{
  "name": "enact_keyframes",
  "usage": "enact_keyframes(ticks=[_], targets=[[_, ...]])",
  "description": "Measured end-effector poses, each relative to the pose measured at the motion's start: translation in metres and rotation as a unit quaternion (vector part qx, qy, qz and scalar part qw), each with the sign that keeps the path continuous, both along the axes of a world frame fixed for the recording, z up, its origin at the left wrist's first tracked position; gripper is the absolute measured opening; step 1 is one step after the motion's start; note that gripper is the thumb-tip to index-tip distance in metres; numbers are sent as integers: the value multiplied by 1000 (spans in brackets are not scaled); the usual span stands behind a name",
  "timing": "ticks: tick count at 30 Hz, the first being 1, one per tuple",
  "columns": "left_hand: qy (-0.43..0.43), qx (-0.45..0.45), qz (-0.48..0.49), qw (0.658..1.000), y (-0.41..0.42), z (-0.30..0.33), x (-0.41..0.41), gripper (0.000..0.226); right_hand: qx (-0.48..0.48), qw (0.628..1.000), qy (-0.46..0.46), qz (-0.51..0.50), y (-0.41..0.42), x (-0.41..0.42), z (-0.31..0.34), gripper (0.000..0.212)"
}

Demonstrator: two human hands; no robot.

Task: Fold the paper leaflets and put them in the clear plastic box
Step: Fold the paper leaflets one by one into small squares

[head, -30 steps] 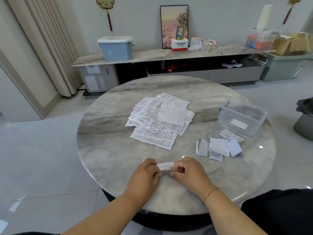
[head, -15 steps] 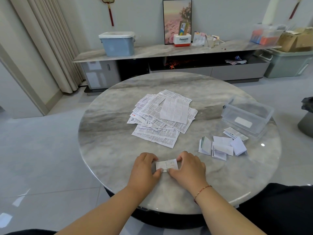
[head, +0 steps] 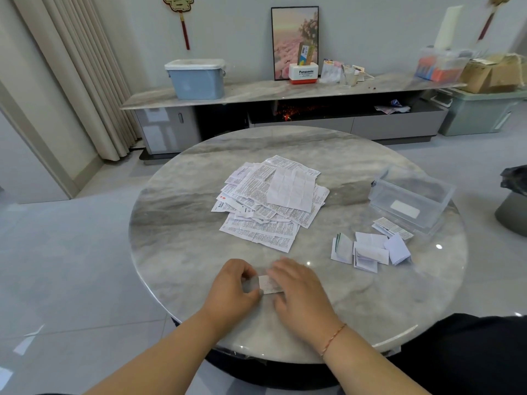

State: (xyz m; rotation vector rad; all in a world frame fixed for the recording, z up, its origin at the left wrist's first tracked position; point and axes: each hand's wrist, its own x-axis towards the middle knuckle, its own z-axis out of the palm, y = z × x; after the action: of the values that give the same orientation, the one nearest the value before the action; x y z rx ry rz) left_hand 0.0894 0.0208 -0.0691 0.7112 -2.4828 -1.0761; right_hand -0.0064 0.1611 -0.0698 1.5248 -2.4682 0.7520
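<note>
Folded leaflet (head: 268, 285) flat on table (head: 182, 252) near front edge, between hands. Left hand (head: 232, 292): fingers curled, pinching leaflet's left end. Right hand (head: 299, 292): fingers extended, pressing down on leaflet's right part. Pile of unfolded leaflets (head: 271, 201) at table centre. Folded leaflets (head: 370, 248) to right, just before clear plastic box (head: 410, 199).
</note>
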Motion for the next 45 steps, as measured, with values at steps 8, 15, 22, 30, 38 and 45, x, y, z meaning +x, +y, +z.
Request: enact_keyframes(ticks=[8, 15, 22, 30, 38, 45], targets=[[-5, 89, 59, 994, 0, 12, -5, 26, 186, 981, 45, -35, 13, 13, -10, 75], [-106, -114, -2, 988, 37, 12, -21, 30, 83, 986, 31, -141, 30, -12, -10, 57], [-17, 70, -13, 997, 56, 10, -42, 36, 58, 979, -93, -170, 29, -30, 7, 55], [-8, -97, -11, 995, 19, 23, -80, 28, 58, 939, 63, -333, 40, -56, 8, 43], [-213, -337, -78, 914, -37, 37, -162, 46, -114, 931, 131, -320, 27, -58, 3, 21], [-275, -369, -137, 877, -49, 35, -180, 60, -149, 942, 116, -279, 19, -60, 0, 16]])
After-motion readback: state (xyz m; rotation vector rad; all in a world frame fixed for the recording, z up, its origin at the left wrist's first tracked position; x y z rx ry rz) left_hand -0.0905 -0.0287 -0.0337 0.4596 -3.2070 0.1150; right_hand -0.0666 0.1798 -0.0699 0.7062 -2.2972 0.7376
